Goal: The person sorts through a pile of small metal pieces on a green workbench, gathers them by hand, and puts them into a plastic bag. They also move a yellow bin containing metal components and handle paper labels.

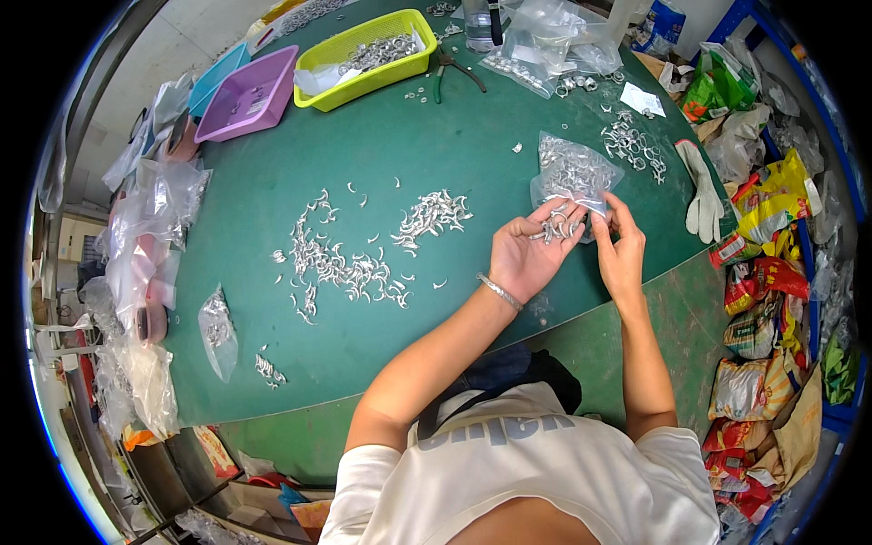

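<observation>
A clear plastic bag point(579, 171) full of small silvery metal pieces lies on the green table point(363, 154), its mouth toward me. My left hand point(521, 257), palm up and wearing a bracelet, cups several small curved metal pieces point(558, 225) in its bent fingers at that mouth. On the bag's near right edge, the thumb and fingers of my right hand point(621, 250) are closed. Loose crescent-shaped metal pieces point(350, 272) spread over the table to the left, with a denser pile point(431, 216) beside them.
Ring-like metal parts point(633, 150) and a white glove point(699, 195) lie right. Green-handled pliers point(440, 82), a yellow-green basket point(363, 86) and a purple tray point(247, 125) are at the back. Another small bag point(217, 334) lies left. Colourful packages point(754, 391) fill the right-hand shelf.
</observation>
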{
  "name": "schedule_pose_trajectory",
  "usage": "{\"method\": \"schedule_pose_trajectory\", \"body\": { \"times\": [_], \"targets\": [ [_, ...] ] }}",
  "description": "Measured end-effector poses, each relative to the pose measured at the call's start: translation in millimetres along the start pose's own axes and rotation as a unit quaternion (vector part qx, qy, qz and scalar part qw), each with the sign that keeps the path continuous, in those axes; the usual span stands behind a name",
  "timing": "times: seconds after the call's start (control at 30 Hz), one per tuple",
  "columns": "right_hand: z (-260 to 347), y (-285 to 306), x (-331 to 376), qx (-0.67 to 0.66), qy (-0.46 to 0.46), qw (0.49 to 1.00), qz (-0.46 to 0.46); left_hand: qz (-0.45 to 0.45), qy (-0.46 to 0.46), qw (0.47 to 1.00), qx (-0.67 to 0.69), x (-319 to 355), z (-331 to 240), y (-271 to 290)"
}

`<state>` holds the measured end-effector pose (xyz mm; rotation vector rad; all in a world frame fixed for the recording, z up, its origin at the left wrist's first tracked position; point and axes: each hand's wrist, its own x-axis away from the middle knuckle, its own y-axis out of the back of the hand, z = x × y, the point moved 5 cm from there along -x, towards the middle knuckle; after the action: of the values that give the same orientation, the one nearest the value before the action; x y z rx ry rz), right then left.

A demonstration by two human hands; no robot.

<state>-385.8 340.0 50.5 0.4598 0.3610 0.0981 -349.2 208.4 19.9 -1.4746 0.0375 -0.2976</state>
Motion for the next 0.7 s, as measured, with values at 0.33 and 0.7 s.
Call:
{"method": "schedule_pose_trajectory", "body": {
  "times": [0.33,0.7],
  "targets": [
    [-2.9,-0.3,0.7,-0.008,-0.005,1.0,-0.005,0.005,0.001,1.0,0.009,-3.5,-1.7,-4.0],
    [33.6,9.9,4.4,0.08,0.143,0.977,-0.138,0.012,0.026,1.0,-0.001,-4.3,-0.1,4.4]
  ]
}}
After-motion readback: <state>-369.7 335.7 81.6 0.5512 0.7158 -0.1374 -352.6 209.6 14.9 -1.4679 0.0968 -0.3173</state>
